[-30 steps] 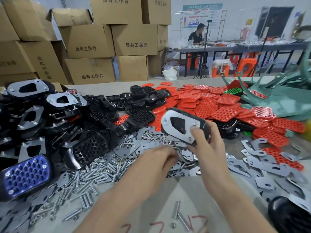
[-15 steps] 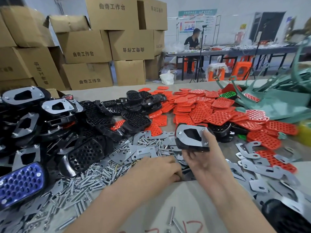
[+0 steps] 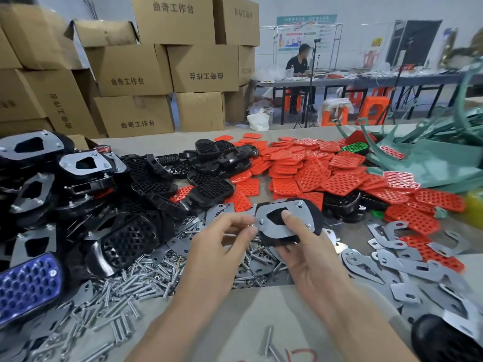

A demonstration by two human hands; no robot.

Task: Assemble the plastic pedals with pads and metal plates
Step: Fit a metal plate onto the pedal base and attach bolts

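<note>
left hand [image 3: 222, 239] rose from the bolts [image 3: 156, 278] to the metal plate [image 3: 274, 231] corner, contents i cannot tell; right hand [image 3: 308, 257] grips the pedal [image 3: 315, 218]; fastening probably begins

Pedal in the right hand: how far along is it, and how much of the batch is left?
Done: plated pedals stacked at far left. In hand: the right hand grips a black pedal with its metal plate on and bolt ends at the corners; the left hand fingers the left corner, pinching unclear. Left: bare pedal shells, red pads, loose plates and bolts in piles.
</note>
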